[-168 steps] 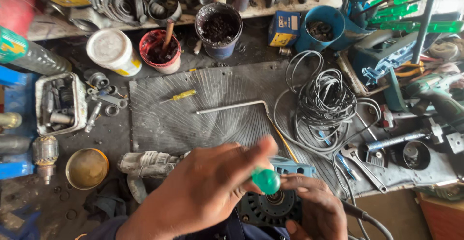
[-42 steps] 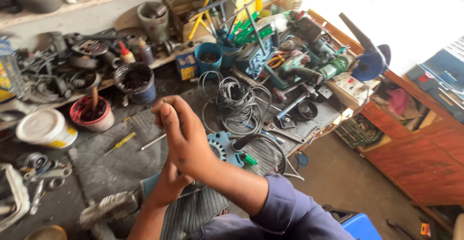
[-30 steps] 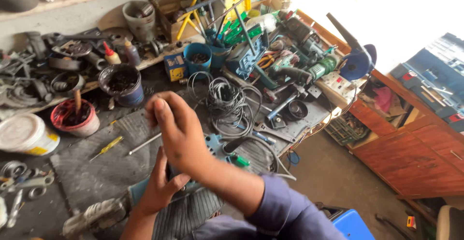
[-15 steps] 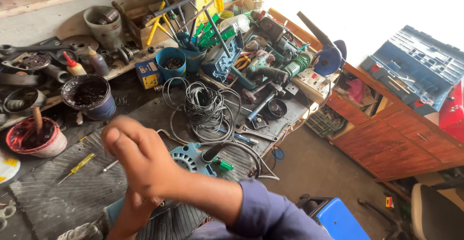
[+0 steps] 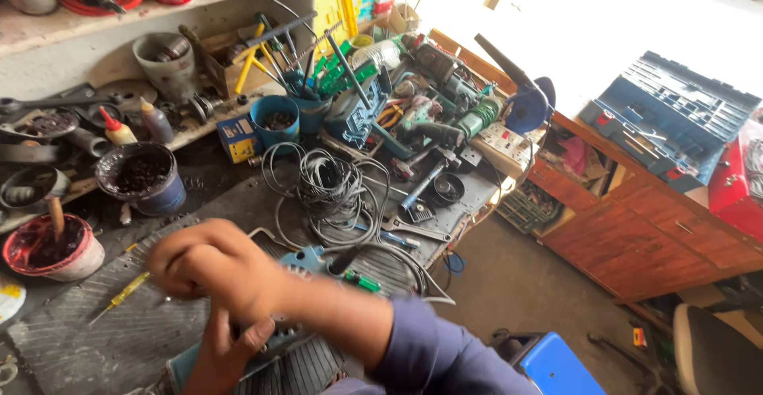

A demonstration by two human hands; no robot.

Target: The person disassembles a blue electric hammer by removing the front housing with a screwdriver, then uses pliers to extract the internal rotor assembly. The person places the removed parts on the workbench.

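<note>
the person's two hands are stacked close together over a grey ribbed rubber mat (image 5: 103, 323) at the near edge of the cluttered bench. the left hand (image 5: 226, 351) lies lowest, palm down, fingers spread and pressed on a blue-grey metal motor housing (image 5: 298, 339), probably to steady it against the mat. the right hand (image 5: 211, 264) hovers just above it, blurred, fingers curled loosely; whether it grips anything i cannot tell. just beyond the right forearm, a green-handled screwdriver (image 5: 362, 281) rests on the housing's far side, likely laid within easy reach. to the left of the hands a yellow-handled screwdriver (image 5: 123, 296) lies on the mat. further out from the hands, a loose coil of grey wire (image 5: 330, 192) sprawls over the bench, and a dark blue tub of black grease (image 5: 143, 179) stands up and to the left.
</note>
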